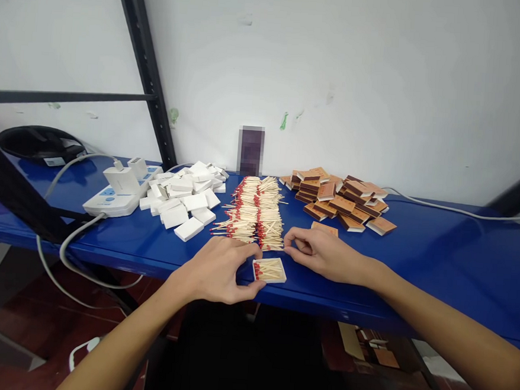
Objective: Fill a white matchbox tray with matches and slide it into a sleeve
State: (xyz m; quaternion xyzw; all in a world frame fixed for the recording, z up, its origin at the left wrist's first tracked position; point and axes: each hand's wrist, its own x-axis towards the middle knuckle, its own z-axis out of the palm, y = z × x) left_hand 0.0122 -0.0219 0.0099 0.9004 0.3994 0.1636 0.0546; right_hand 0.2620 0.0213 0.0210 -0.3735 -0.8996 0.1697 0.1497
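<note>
On the head view I take the small white tray (283, 272) as the centre of my dial; it lies flat near the front edge of the blue bench (437, 273), partly filled with matches (271, 270) whose red heads point to nine o'clock. My left hand (228, 270) sits at nine o'clock, thumb at the tray's near edge and forefinger at its far edge, the two parted by about the tray's width and keeping hold of it. My right hand (320, 254) rests at two o'clock, fingers curled, with thumb and forefinger nearly together beside the match pile (whether a match is pinched there, I cannot tell from here).

The match pile (256, 209) runs away toward twelve o'clock in two rough columns, red heads mostly to the left. Between ten and eleven lies a heap of white trays (189, 193), tumbled over one another. At one o'clock I see a heap of orange-brown matchbox sleeves (340, 200), and one loose sleeve (324, 228) lies just behind my right hand, partly covered by it. A power strip (112, 202) with chargers plugged in stands at ten o'clock, and a blurred-out dark rectangle (250, 151) is upright at twelve, beyond the pile.
</note>
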